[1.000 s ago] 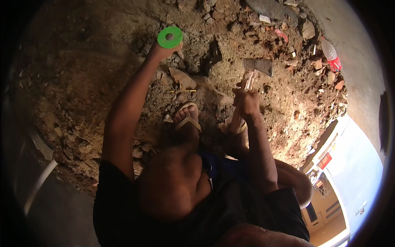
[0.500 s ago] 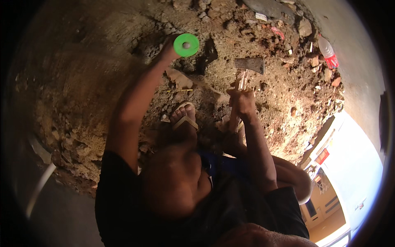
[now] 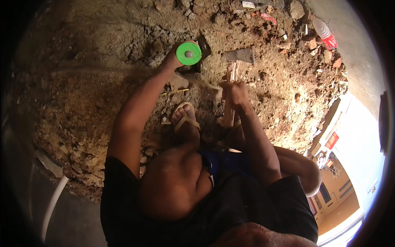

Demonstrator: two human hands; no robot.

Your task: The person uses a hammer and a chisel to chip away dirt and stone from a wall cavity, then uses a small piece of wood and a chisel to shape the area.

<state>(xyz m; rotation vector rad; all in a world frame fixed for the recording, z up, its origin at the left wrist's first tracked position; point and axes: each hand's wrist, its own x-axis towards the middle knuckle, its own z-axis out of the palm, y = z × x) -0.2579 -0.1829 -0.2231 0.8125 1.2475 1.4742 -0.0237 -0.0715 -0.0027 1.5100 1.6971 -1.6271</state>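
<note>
My left hand (image 3: 174, 57) is wrapped round a chisel with a round green hand guard (image 3: 188, 48). The chisel's grey metal striking end (image 3: 189, 54) shows in the guard's middle, while its shaft and tip are hidden below. Right beside it is a dark hole (image 3: 205, 47) in the dirt. My right hand (image 3: 236, 94) grips a hatchet by its rough, splintered wooden handle (image 3: 229, 114). The hatchet's flat grey metal head (image 3: 240, 55) lies beyond the hand, to the right of the green guard and apart from it.
Rough, broken earth (image 3: 284, 94) with stones surrounds my sandalled foot (image 3: 184, 117). A thin yellow stick (image 3: 177, 91) lies ahead of the foot. At far right, a clear plastic bottle with a red label (image 3: 325, 33) rests by the concrete. A white pipe (image 3: 55, 201) stands at lower left.
The green-guarded chisel has moved slightly right and nearer to me. My right hand and the hatchet have shifted left, towards the chisel. The whole view has also shifted a little.
</note>
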